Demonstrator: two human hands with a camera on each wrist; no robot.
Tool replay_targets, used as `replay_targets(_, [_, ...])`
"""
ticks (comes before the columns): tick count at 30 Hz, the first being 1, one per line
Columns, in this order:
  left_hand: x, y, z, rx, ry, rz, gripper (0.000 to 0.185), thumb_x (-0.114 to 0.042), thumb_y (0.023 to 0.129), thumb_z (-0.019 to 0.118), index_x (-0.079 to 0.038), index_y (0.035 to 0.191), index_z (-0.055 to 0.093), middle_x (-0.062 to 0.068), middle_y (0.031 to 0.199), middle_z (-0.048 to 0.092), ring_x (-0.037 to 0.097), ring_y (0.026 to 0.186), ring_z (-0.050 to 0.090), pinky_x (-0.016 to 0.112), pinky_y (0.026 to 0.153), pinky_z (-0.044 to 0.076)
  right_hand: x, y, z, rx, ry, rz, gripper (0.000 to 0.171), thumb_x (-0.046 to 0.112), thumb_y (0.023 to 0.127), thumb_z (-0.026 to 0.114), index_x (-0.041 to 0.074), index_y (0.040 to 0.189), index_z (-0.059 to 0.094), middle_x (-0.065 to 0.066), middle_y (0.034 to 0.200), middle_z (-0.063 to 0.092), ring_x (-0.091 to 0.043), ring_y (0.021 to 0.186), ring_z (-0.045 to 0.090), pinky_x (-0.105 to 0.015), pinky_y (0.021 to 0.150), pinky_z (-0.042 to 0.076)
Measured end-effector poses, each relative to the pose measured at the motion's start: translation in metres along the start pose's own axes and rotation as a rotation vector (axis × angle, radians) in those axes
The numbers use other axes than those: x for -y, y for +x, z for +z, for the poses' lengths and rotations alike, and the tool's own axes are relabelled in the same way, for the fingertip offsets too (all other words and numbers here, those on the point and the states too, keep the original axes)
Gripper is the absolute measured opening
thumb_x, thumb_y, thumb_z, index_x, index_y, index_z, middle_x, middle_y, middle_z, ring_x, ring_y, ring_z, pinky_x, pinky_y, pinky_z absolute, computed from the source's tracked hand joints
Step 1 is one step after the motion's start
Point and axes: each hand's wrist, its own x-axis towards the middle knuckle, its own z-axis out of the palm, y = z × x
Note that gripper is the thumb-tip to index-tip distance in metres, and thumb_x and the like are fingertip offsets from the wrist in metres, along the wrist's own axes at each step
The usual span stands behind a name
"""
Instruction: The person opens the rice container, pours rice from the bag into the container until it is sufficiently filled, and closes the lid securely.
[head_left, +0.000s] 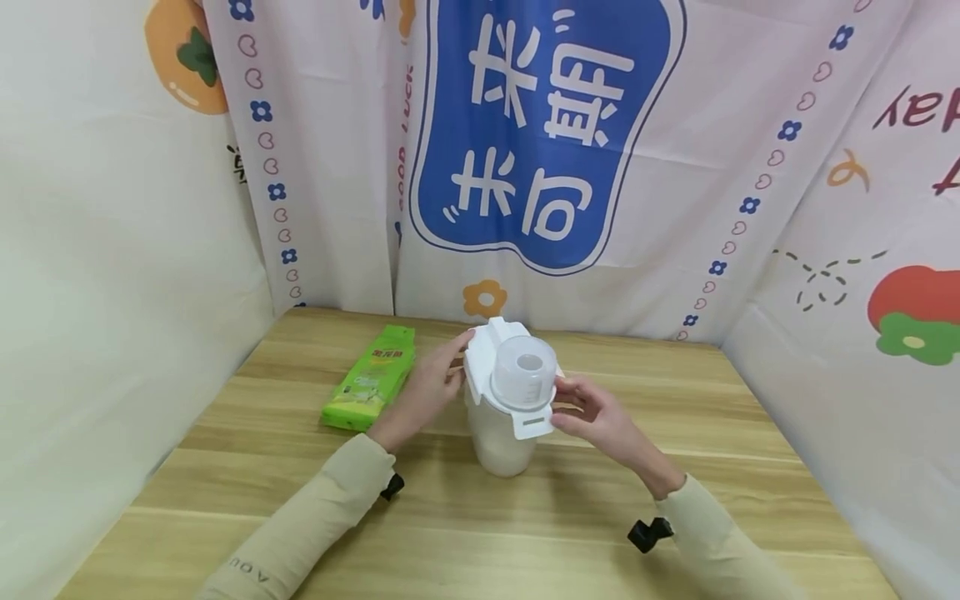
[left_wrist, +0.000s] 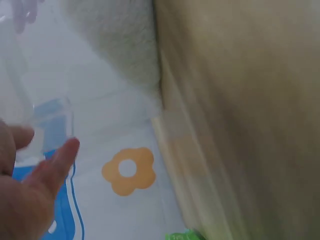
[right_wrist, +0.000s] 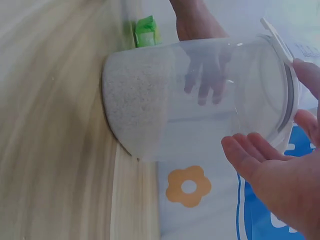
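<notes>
A clear plastic storage jar (head_left: 501, 446) stands upright on the wooden table, its lower part filled with pale grains (right_wrist: 134, 95). On top is a white lid (head_left: 486, 343) with flaps, and a clear measuring cup (head_left: 516, 390) sits over it. My left hand (head_left: 431, 385) is at the lid's left edge, fingers lightly bent. At the right edge, by the front flap, is my right hand (head_left: 602, 423); its fingers are spread and loosely bent. In the right wrist view its fingertips touch the lid's rim. Neither hand is seen gripping anything.
A green and yellow packet (head_left: 371, 382) lies on the table (head_left: 660, 517) left of the jar, close to my left forearm. Printed white cloth (head_left: 337, 167) hangs behind and at both sides of the table.
</notes>
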Motion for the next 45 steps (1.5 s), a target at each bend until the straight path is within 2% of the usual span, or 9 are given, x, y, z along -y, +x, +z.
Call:
replay_targets(5, [-0.011,-0.008,0.002,-0.059,0.073,-0.042,0.059,0.000,0.093,0.060,-0.012,0.148,0.041,0.010,0.124,0.062,0.020,0.102,0.067,0.022,0.082,0.058,0.000,0.000,0.010,-0.003,0.029,0.014,0.046,0.006,0.091,0.068,-0.006,0.124,0.038,-0.036,0.142,0.043,-0.009,0.119,0.060,-0.029,0.095,0.054])
replay_targets(9, [-0.023,-0.017,0.000,-0.020,0.027,0.009,0.058,0.004,0.094,0.056,-0.005,0.148,0.038,0.016,0.134,0.060,0.025,0.110,0.067,0.025,0.086,0.058,-0.004,-0.001,0.011,-0.008,0.043,0.004,0.045,0.005,0.092,0.067,-0.006,0.122,0.035,-0.036,0.146,0.038,-0.008,0.121,0.059,-0.030,0.094,0.055])
replay_targets(12, [-0.033,-0.025,-0.003,0.064,-0.049,-0.004,0.064,0.004,0.096,0.052,-0.005,0.154,0.026,0.019,0.145,0.051,0.027,0.125,0.059,0.029,0.097,0.053,-0.006,-0.002,0.012,-0.013,0.054,-0.016,0.045,0.003,0.092,0.066,-0.007,0.123,0.035,-0.026,0.150,0.040,-0.008,0.123,0.057,-0.031,0.093,0.055])
replay_targets(18, [-0.058,-0.038,-0.012,0.281,-0.094,-0.093,0.088,-0.001,0.090,0.054,-0.008,0.158,-0.002,0.014,0.164,0.012,0.023,0.150,0.020,0.039,0.119,0.027,-0.008,-0.003,0.017,-0.001,0.075,-0.051,0.044,0.002,0.093,0.064,-0.007,0.124,0.034,0.006,0.147,0.046,-0.010,0.126,0.055,-0.031,0.092,0.056])
replay_targets(24, [-0.084,-0.041,-0.019,0.415,-0.089,-0.159,0.112,-0.043,0.087,0.073,-0.017,0.158,-0.009,0.010,0.166,0.001,0.030,0.145,0.030,0.053,0.110,0.040,-0.009,-0.003,0.018,-0.006,0.059,-0.096,0.044,0.001,0.093,0.064,-0.005,0.126,0.035,0.011,0.141,0.050,-0.010,0.124,0.057,-0.028,0.090,0.057])
replay_targets(28, [-0.089,-0.040,-0.015,0.415,-0.091,-0.188,0.120,-0.061,0.078,0.073,-0.028,0.157,-0.011,0.012,0.165,0.003,0.032,0.139,0.038,0.054,0.105,0.045,-0.009,-0.002,0.017,-0.013,0.048,-0.117,0.044,-0.002,0.092,0.063,-0.004,0.127,0.036,0.010,0.141,0.051,-0.010,0.123,0.057,-0.028,0.089,0.057])
replay_targets(32, [-0.090,-0.039,-0.010,0.391,-0.086,-0.207,0.120,-0.062,0.077,0.074,-0.032,0.156,-0.011,0.014,0.163,0.009,0.034,0.137,0.040,0.055,0.105,0.044,-0.007,-0.001,0.019,-0.036,0.030,-0.090,0.045,-0.001,0.091,0.065,-0.006,0.125,0.037,0.008,0.140,0.051,-0.009,0.123,0.057,-0.028,0.089,0.057])
replay_targets(40, [-0.087,-0.038,0.000,0.313,-0.085,-0.227,0.116,-0.054,0.077,0.078,-0.028,0.157,-0.003,0.019,0.154,0.024,0.037,0.130,0.047,0.058,0.101,0.046,-0.004,0.001,0.024,-0.098,-0.028,-0.067,0.040,-0.001,0.088,0.069,-0.007,0.120,0.045,-0.033,0.134,0.053,-0.012,0.119,0.061,-0.029,0.092,0.056])
replay_targets(45, [-0.087,-0.036,0.004,0.269,-0.075,-0.240,0.115,-0.059,0.076,0.076,-0.026,0.157,0.000,0.016,0.152,0.027,0.034,0.131,0.047,0.057,0.103,0.046,-0.002,0.002,0.025,-0.128,-0.043,-0.035,0.038,0.000,0.087,0.071,-0.005,0.118,0.049,-0.034,0.132,0.054,-0.008,0.117,0.062,-0.031,0.093,0.055])
